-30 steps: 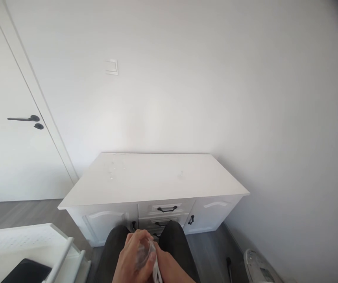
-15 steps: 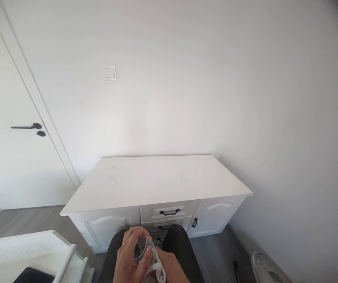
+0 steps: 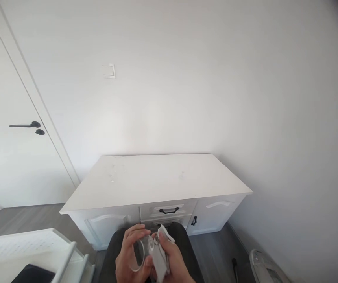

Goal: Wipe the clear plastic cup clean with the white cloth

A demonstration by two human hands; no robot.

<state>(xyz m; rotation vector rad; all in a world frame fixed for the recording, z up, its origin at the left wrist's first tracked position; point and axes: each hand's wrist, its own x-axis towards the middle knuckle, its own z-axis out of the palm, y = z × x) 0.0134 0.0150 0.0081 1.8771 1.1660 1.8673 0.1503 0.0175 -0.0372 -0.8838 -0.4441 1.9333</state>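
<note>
One clear glass sat in the left hand's curled grip; the right hand pinched one white cloth, apparently touching it.

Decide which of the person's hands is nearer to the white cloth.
Right. The right hand grips the white cloth directly; the left hand holds the clear glass beside it.
</note>
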